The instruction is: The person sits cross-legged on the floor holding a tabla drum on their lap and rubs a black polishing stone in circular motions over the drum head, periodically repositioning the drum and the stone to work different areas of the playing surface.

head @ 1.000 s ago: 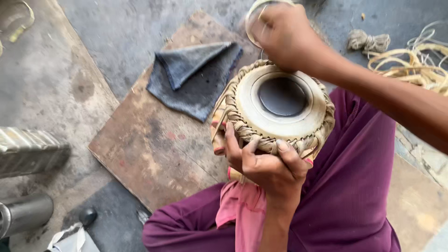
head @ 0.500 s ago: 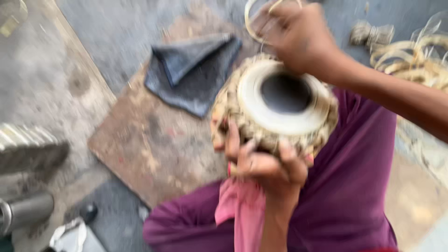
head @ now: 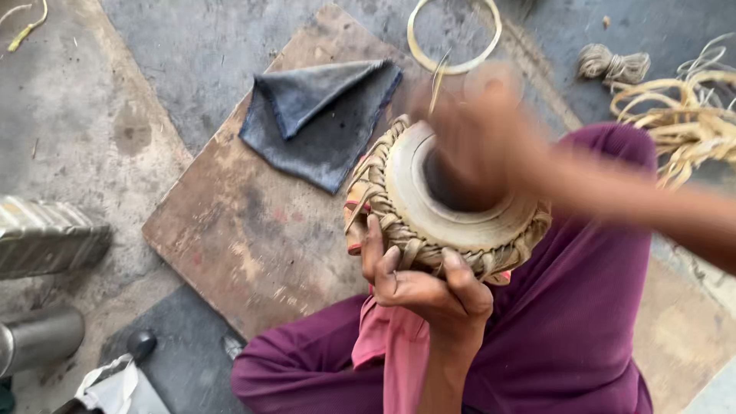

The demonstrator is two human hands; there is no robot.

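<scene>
Head view: left hand (head: 429,287) cupping drum (head: 448,203), right hand (head: 479,126) blurred above.

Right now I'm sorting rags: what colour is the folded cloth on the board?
Dark blue-grey, seen in the head view: the folded cloth on the brown board.

cream drum head (head: 460,218) – dark centre; grey-blue cloth (head: 322,123) – maroon trousers (head: 567,337)
</scene>
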